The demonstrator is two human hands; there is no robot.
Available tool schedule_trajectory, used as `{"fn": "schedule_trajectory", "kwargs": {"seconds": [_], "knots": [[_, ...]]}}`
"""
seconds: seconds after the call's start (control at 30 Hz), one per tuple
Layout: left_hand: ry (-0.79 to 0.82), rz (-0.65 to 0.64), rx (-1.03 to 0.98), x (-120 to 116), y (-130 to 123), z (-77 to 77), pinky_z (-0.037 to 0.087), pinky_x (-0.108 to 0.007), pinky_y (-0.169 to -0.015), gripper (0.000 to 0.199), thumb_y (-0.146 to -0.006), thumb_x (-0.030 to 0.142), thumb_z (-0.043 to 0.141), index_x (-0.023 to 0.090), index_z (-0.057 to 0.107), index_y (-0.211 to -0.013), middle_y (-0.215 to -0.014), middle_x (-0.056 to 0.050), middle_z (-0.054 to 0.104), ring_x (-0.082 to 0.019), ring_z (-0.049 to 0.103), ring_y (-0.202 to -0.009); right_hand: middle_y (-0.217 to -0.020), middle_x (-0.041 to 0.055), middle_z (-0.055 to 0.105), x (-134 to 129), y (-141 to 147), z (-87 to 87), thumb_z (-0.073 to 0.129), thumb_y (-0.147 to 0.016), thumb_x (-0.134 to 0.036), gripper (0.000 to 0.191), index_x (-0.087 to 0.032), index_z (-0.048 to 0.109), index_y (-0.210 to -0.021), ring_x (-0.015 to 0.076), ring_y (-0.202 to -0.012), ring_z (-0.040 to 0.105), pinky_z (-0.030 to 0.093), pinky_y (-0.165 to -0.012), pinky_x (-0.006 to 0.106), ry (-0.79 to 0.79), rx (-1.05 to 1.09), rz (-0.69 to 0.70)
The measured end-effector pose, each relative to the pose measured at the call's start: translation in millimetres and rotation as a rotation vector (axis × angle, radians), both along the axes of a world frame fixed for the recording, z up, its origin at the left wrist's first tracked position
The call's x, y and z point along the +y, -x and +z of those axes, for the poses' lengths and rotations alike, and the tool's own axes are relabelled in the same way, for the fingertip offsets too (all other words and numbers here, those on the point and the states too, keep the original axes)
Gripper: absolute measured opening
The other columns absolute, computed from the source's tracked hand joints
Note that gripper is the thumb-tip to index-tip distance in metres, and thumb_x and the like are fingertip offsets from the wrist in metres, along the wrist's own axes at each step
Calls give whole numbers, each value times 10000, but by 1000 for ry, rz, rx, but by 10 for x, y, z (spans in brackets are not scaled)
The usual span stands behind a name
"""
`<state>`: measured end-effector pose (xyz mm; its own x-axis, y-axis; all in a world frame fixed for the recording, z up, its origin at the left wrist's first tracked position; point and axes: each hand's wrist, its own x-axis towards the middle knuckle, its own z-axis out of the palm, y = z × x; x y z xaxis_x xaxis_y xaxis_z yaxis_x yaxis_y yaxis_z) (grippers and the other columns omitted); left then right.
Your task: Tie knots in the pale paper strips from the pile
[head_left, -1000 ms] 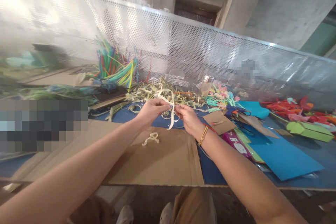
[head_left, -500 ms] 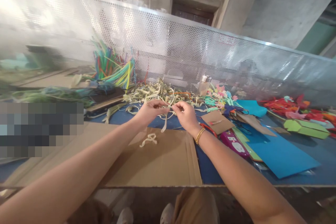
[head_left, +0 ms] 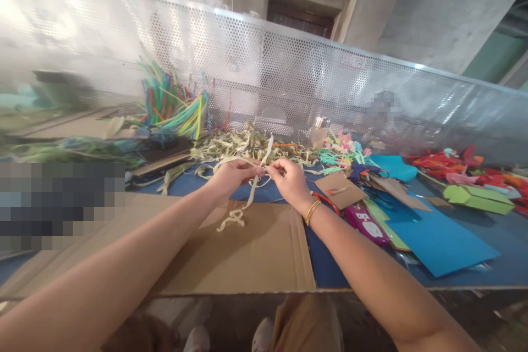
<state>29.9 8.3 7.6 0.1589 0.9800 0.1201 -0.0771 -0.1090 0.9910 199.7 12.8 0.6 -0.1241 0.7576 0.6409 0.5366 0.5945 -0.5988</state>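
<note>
At centre, a thin cream ribbon (head_left: pixel 252 192) is pinched by the nearly closed left hand (head_left: pixel 234 176) and right hand (head_left: pixel 291 179). Below, a curled cream strip (head_left: pixel 236 214) is borne by flat brown cardboard (head_left: pixel 251 264).

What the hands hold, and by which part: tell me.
At least one narrow, pale cream, ribbon-like strip, pinched partway along in the fingertip grip of the left hand and the right hand; loose lengths show above and below.
</note>
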Motion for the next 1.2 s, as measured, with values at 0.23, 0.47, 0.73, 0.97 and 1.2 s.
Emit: {"fn": "schedule_trajectory", "kwargs": {"seconds": [0.23, 0.47, 0.73, 0.97, 1.2], "knots": [[108, -103, -89, -13, -3, 17, 434, -188, -568, 254, -646, 339, 791, 153, 724, -806, -789, -62, 703, -106, 605, -685, -745, 20, 697, 8, -4, -18, 580, -813, -338, 170, -202, 638, -729, 154, -708, 646, 466, -721, 276, -36, -31, -2], [43, -21, -17, 36, -1, 0, 384, -173, -492, 254, -608, 371, 801, 138, 703, -630, -649, -28, 637, -68, 511, -562, -705, 7, 684, 16, -7, -9, 579, -829, -348, 201, -200, 636, -705, 149, -696, 619, 428, -699, 266, -39, -119, -80], [-28, 18, 77, 53, 37, -25, 450, -232, -577, 245, -595, 350, 795, 151, 716, -716, -692, -49, 686, -114, 576, -604, -700, 9, 690, 113, -55, -84, 603, -805, -370, 202, -192, 667, -734, 139, -662, 621, 434, -692, 265, 51, -69, -31], [-228, 50, 218, 50, -6, -52, 491, -292, -607, 110, -637, 264, 726, 166, 702, -679, -656, -58, 691, -175, 620, -603, -785, 10, 713, 126, -84, -66, 607, -770, -537, 321, -235, 716, -765, 152, -755, 635, 443, -701, 265, 73, 8, -29], [-354, 81, 408, -12, -44, -33, 454, -268, -582, 78, -672, 237, 666, 181, 718, -656, -641, -39, 685, -174, 604, -609, -713, 26, 707, 68, 22, -108, 662, -713, -523, 323, -203, 703, -725, 151, -668, 627, 453, -655, 264, 192, 132, 7]]}}
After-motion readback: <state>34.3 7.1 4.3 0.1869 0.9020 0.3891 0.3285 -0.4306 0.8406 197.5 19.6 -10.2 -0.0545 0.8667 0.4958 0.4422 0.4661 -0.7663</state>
